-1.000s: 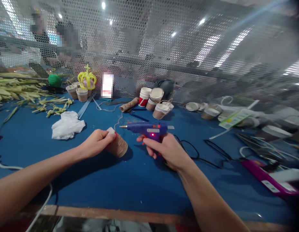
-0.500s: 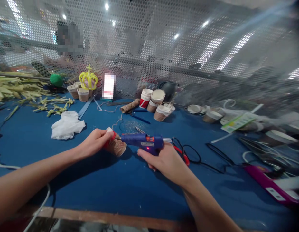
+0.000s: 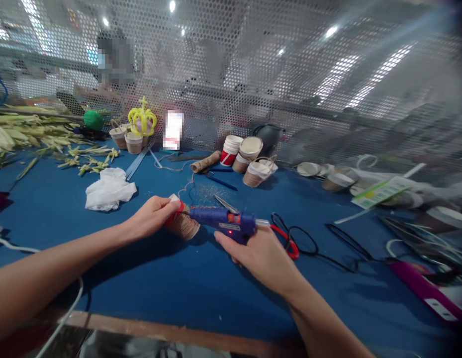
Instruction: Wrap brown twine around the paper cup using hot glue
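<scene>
So from the head view, which is all there is here, I'd call this cup roughly mid-wrap. The left hand has the paper cup pinched near its rim, and the cup is tipped over just above the blue table, base toward the right. Twine covers the part toward the base, so that bit looks done, but a patch of red and the white rim are bare, so I'd guess there's some covering left up there. The right hand is wrapped around the glue gun, red light on, nozzle aimed at that red patch; can't tell if the tip actually touches or if any glue is out. A loose strand of twine runs from around the twine roll toward the cup's rim, so it doesn't look cut off yet. The scissors lie behind the gun, partly hidden. For comparison, a wrapped cup with a handle sits farther back, and this one shows no handle that I can see. The stack of plain cups beside the roll has no twine on it at all.
</scene>
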